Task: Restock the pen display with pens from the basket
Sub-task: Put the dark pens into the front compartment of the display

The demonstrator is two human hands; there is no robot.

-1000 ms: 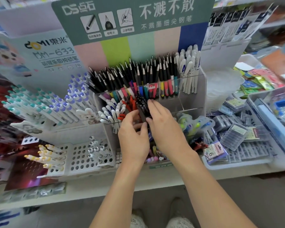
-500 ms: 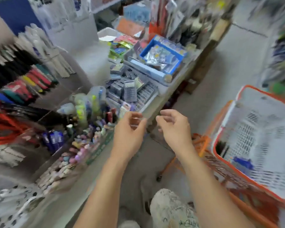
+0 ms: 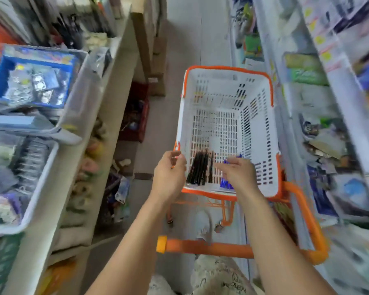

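The person looks down at a white basket [image 3: 260,133] with an orange rim. Black pens [image 3: 198,169] lie in a bunch on its floor, and blue pens [image 3: 225,183] lie just beside them. Both hands are empty. The left hand [image 3: 168,175] is at the near left corner, fingers loosely bent. The right hand [image 3: 239,173] reaches over the blue pens

Blue tray [image 3: 0,81] on shelf [image 3: 107,116], orange cart handle [image 3: 209,247]

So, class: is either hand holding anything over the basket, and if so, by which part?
Nothing is held. The left hand and right hand hover, fingers loose, above the black pens in the basket.
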